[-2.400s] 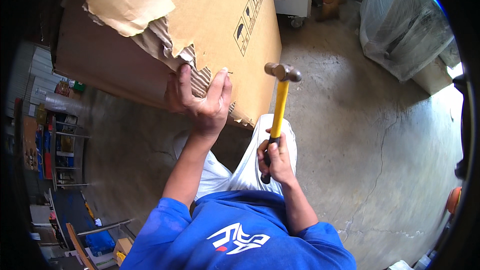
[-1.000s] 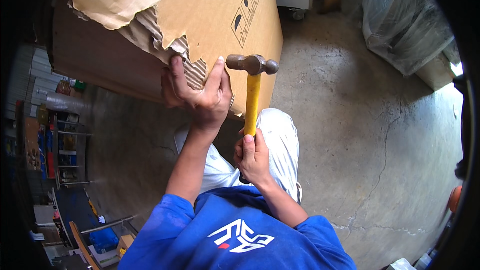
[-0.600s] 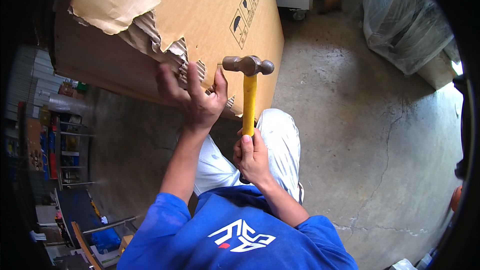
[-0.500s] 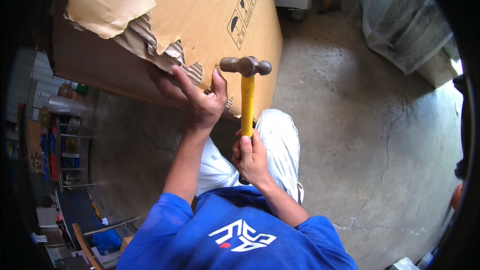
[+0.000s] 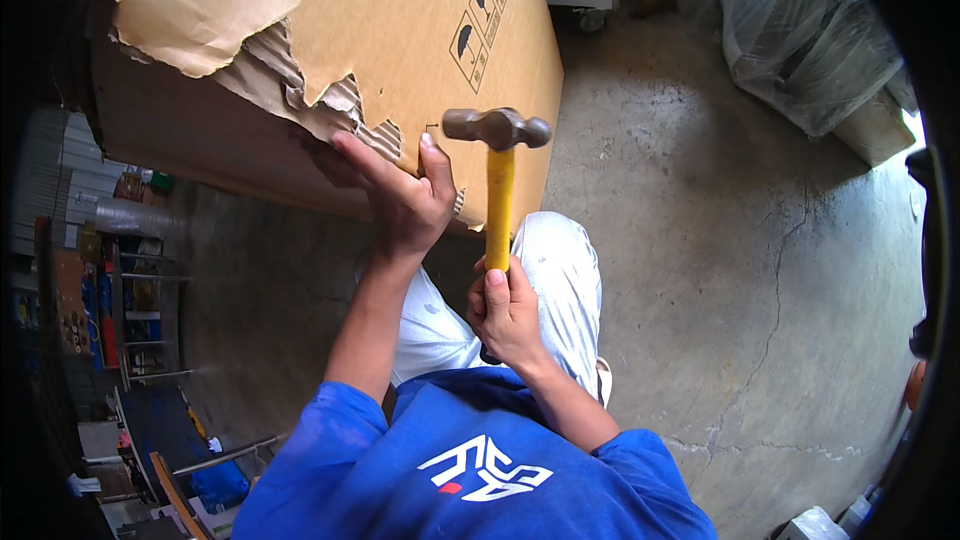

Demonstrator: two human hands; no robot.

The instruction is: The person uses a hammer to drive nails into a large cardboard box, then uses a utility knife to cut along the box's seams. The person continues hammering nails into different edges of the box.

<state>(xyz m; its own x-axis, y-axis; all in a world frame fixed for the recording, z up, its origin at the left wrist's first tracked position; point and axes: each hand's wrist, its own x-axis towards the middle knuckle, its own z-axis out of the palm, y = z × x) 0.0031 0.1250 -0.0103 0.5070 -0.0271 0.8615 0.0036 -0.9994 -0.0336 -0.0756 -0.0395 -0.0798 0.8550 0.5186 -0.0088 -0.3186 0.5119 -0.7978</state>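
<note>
One bare right hand [image 5: 507,315] is closed around a yellow-handled ball-peen steel hammer [image 5: 499,190], its head just right of a thin dark nail [image 5: 432,126] on a large brown cardboard box [image 5: 400,25]. The left hand [image 5: 408,202], thumb and forefinger wide apart, lies at the box's torn edge, thumb tip just below the nail.

A blue short-sleeved shirt [image 5: 360,480] is displaying an angular white logo [image 5: 486,470] with a red accent [image 5: 450,488]. Whitish trousers [image 5: 560,275] are showing below.
</note>
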